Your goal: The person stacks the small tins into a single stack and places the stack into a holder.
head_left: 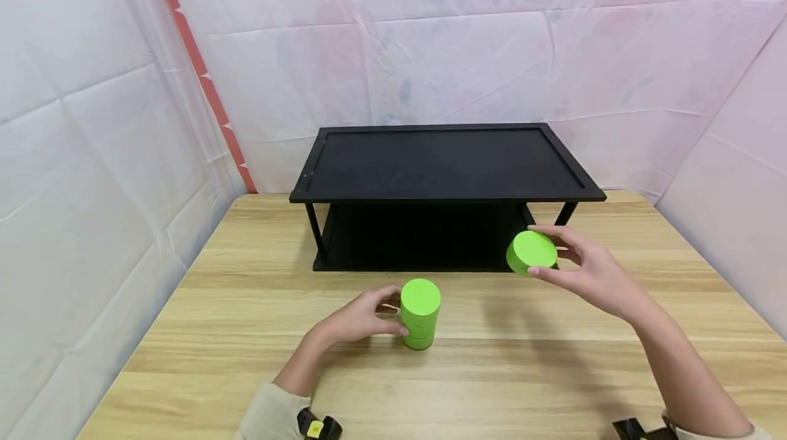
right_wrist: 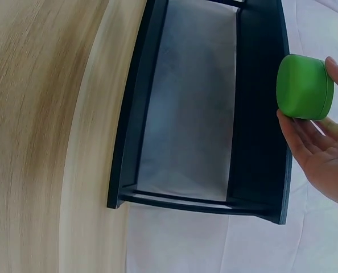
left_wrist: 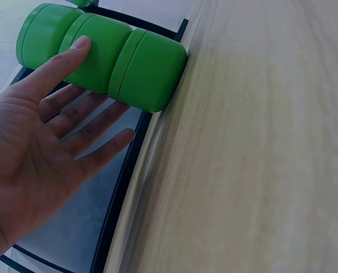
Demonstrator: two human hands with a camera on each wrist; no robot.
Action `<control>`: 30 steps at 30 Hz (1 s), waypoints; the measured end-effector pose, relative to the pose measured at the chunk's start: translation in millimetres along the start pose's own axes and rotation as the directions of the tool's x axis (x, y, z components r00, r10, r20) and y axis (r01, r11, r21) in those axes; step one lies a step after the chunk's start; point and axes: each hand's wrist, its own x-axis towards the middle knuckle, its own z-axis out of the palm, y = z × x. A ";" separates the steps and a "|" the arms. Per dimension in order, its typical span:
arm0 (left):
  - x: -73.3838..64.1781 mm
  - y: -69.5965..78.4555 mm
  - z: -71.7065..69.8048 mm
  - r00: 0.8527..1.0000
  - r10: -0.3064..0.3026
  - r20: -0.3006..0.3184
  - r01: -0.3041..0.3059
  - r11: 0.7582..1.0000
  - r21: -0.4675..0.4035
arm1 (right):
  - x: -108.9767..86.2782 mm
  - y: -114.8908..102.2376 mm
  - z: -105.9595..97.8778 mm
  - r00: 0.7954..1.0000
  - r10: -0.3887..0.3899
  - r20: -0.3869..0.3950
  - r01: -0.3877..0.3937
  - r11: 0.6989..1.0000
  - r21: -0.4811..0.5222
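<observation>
Three lidded green jars [head_left: 421,310] stand stacked upright on the wooden table. My left hand [head_left: 369,315] holds the stack from its left side. In the left wrist view my left thumb lies on the middle green jar [left_wrist: 103,54], with the fingers on the far side. My right hand [head_left: 590,272] holds one more green jar [head_left: 531,252] in the air, pinched between thumb and fingers. The right wrist view shows this green jar [right_wrist: 304,87] beside the black rack, apart from it as far as I can tell.
A black two-level rack [head_left: 443,163] stands at the back of the wooden table [head_left: 246,303], its lower shelf [head_left: 424,238] in shadow. White cloth [head_left: 455,57] hangs behind and on both sides. A red strip [head_left: 203,74] runs down the cloth at the left.
</observation>
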 end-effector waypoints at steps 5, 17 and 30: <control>-0.4 0.5 -0.4 1.000 0.005 0.000 -0.005 1.000 0.001 | 1.9 -2.1 2.8 1.000 -0.009 0.013 0.009 1.000 0.005; -0.5 0.4 0.4 1.000 0.018 0.004 -0.018 1.000 0.000 | 5.7 -4.5 9.6 0.999 -0.017 0.032 0.018 1.000 -0.004; -0.3 0.6 0.5 1.000 0.018 0.003 -0.018 1.000 0.000 | 7.0 -9.4 15.8 0.998 0.002 0.071 -0.006 0.999 0.052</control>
